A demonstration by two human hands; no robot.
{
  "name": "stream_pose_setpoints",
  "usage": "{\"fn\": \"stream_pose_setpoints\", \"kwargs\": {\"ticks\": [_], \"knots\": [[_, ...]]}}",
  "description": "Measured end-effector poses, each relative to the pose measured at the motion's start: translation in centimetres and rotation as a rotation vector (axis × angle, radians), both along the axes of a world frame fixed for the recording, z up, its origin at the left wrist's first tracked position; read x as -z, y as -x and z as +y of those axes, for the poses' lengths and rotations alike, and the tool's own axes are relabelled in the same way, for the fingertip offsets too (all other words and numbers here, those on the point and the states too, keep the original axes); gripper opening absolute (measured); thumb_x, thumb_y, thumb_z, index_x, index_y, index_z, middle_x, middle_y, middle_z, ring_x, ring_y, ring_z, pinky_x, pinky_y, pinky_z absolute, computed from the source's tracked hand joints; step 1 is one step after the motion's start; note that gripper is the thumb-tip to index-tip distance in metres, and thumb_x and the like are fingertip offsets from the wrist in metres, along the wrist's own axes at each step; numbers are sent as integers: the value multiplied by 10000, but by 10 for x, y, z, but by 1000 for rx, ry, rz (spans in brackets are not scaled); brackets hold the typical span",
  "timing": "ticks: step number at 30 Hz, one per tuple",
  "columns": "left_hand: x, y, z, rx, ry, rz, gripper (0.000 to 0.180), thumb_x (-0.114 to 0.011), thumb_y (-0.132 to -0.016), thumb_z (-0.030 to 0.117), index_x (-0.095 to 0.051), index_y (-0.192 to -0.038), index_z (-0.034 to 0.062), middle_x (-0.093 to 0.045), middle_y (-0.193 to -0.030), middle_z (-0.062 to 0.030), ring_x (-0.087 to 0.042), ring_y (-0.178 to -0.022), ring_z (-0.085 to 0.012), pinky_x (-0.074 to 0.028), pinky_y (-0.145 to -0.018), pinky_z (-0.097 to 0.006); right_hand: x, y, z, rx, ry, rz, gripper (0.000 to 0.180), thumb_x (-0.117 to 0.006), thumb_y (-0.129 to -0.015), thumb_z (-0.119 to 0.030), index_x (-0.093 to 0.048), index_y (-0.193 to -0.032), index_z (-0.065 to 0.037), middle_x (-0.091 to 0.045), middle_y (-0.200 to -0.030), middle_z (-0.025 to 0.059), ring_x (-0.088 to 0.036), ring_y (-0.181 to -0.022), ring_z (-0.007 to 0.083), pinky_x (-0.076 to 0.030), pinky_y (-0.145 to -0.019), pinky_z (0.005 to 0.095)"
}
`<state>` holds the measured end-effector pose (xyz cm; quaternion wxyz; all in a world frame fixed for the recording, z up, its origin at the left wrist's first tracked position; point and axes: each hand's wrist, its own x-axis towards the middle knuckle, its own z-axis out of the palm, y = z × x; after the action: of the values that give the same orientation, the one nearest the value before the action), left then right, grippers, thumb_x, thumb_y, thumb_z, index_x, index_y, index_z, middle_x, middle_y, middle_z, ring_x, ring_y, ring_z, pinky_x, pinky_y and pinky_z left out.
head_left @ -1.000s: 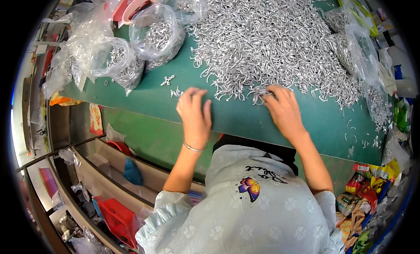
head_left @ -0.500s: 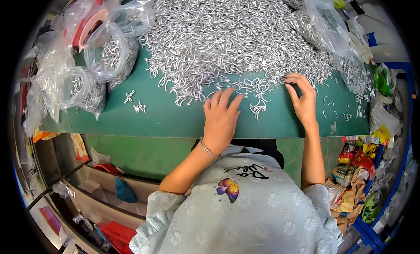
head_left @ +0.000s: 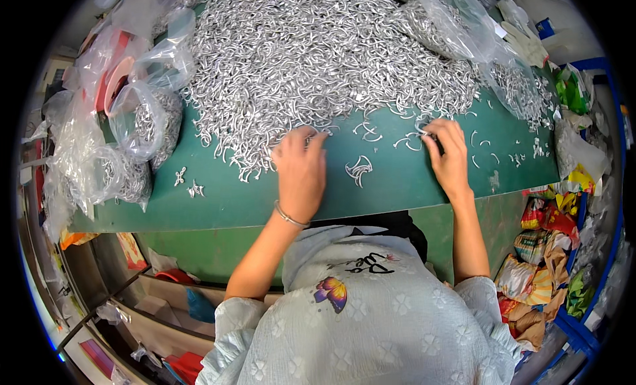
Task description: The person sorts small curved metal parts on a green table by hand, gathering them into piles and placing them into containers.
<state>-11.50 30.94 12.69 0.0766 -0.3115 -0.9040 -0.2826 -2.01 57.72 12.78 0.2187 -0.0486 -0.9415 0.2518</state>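
Note:
A large heap of small, curved, silver metal pieces [head_left: 305, 60] covers the far part of the green table [head_left: 265, 206]. My left hand [head_left: 301, 169] is at the heap's near edge, its fingers bent down among the pieces. Motion smears those fingertips, so their grip is unclear. Farther right, my right hand [head_left: 450, 160] has thumb and fingers curled together at a thin curved silver piece [head_left: 419, 128], with a few loose ones beside it. Between my hands, a small cluster of curved pieces [head_left: 359, 170] lies apart from the heap.
Clear plastic bags of silver pieces [head_left: 126, 176] stand at the left, near a pink-red container [head_left: 116, 83]. Another filled bag [head_left: 517, 87] lies at the right of the heap. Small scattered pieces [head_left: 193, 188] are near the left bags. Colourful packets [head_left: 533, 246] fill the lower right.
The view has shifted. My left hand has moved left along the heap's edge. My right hand has come down to the loose pieces, and the pieces between the hands are fewer.

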Motion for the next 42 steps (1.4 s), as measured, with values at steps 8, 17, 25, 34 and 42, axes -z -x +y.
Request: {"fn": "stream_pose_setpoints", "kwargs": {"ticks": [8,17,25,34,42], "knots": [[9,-36,25,311,-34,-88,334,-695,-775,36,-633,-1100,79,-561,-1193,-94,-513,-1144,-304,-388,-911,-428,-9,22,-20,130,-61,86,224,-695,-795,-29,-656,-1015,-36,-581,-1054,111,-550,-963,302,-432,-808,399],[-11,-42,4,248,-125,-211,435,-689,-791,8,-588,-1212,46,-553,-1229,-132,-524,-1104,-336,-412,-916,-412,-14,16,-46,-182,-33,-46,101,-688,-780,-63,-615,-850,-58,-558,-931,55,-511,-888,260,-377,-744,385],[-10,-47,0,106,-148,-258,402,-671,-817,24,-580,-1208,40,-554,-1212,-130,-522,-1102,-315,-387,-925,-404,-11,6,-51,-282,146,30,165,-690,-781,-72,-660,-942,-50,-596,-1007,54,-533,-913,238,-406,-764,346],[3,-55,42,118,-77,-118,222,-743,-757,92,-642,-954,76,-544,-1033,-62,-503,-964,-266,-347,-817,-397,-8,18,-41,-165,-97,-82,129,-722,-763,-83,-628,-849,-60,-572,-953,57,-515,-887,256,-384,-772,371],[-1,-61,44,125,-125,-137,167,-730,-761,52,-644,-901,81,-541,-991,-55,-502,-938,-257,-340,-805,-395,-24,-33,-34,-161,-63,-190,146,-728,-761,-80,-623,-860,-60,-558,-931,52,-513,-879,255,-374,-762,366]]}}
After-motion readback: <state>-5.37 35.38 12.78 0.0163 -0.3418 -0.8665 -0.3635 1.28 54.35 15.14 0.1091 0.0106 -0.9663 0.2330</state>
